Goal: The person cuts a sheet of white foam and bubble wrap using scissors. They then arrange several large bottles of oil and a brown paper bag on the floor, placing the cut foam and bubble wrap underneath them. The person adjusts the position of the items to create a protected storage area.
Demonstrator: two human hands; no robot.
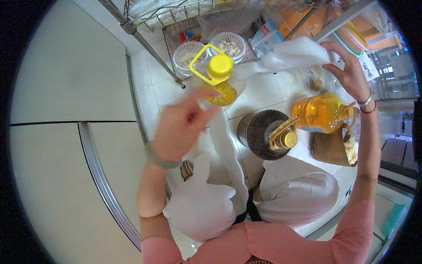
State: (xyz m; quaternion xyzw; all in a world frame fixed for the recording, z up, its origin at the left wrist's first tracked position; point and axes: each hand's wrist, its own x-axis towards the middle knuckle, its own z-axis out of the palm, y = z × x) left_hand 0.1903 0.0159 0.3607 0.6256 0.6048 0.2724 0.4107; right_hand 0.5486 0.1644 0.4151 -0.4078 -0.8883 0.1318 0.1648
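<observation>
My left hand (184, 125), blurred by motion, is over the near side of a clear bottle of yellow oil (224, 94) with a yellow cap and carry handle. I cannot tell whether its fingers touch the bottle. In my right hand (349, 72), at the upper right, is one end of a white foam wrapping sheet (293, 54), pinched between thumb and fingers. The sheet stretches left toward the yellow cap. A large dark bottle (260, 132) with a gold cap stands on the tiled floor. Beside it a bottle of orange-yellow oil (316, 114) lies tilted, its cap to the right.
A wire shelf rack (171, 18) holds white perforated baskets (227, 46) and plastic packets. Pale cabinet doors (72, 66) flank the left. A brown bag (329, 148) sits at right. My white-clad knee (300, 191) and a rounded white thing (204, 208) are near my body.
</observation>
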